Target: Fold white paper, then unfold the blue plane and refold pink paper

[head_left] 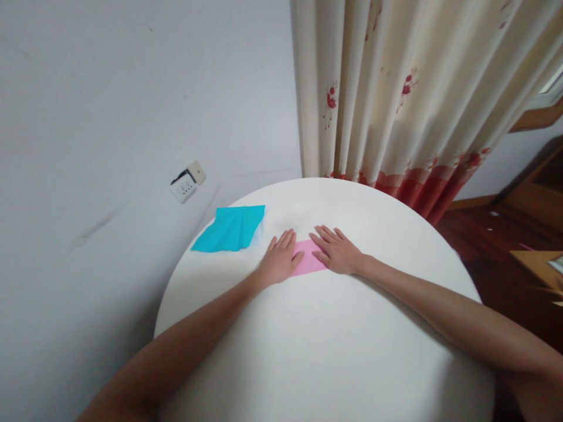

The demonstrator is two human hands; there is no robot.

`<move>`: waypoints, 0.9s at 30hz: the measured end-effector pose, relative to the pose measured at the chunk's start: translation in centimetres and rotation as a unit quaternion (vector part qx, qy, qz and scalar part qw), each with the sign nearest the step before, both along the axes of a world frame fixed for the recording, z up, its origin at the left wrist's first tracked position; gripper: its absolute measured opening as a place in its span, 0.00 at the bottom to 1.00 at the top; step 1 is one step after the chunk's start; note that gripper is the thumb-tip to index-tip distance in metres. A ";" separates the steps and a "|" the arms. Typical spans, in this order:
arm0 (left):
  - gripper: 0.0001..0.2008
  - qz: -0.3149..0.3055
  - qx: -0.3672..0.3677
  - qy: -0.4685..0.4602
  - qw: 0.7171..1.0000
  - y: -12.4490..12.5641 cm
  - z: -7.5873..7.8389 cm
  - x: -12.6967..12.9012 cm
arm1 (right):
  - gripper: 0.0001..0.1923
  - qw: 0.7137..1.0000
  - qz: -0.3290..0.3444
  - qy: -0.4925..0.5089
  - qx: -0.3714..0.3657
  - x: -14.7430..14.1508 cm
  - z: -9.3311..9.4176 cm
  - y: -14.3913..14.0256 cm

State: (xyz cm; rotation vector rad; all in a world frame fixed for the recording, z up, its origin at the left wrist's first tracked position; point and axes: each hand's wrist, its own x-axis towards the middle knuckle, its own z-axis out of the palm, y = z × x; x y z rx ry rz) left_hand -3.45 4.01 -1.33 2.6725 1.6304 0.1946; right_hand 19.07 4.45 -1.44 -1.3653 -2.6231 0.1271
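A piece of pink paper [309, 259] lies flat on the round white table [299, 346], partly hidden under both hands. My left hand [280, 258] rests on its left end, open, with the fingers stretched forward. On the right end lies my right hand [338, 251], also open, palm down and fingers spread. Left of my left hand, a creased blue sheet [233, 228] lies on the table, with something white showing at its right edge.
A white wall [132, 105] with a power socket [183, 189] stands close to the table's left side. Behind the table hangs a cream curtain [360, 88] with red flowers. Further right there is dark red floor [470, 246] and a wooden piece of furniture [534, 266].
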 end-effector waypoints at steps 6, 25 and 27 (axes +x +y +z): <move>0.25 -0.073 0.008 -0.026 0.997 -0.1 0.7 0.2 | 0.32 1.000 -0.001 0.008 0.001 -0.1 0.0 -0.2; 0.31 -0.114 -0.041 -0.119 0.986 -0.3 1.3 0.2 | 0.11 0.958 -0.102 0.252 -0.091 2.9 1.5 2.3; 0.30 -0.090 -0.044 -0.165 0.981 -0.2 1.6 0.1 | 0.09 0.931 -0.073 0.336 -0.118 2.7 1.5 2.2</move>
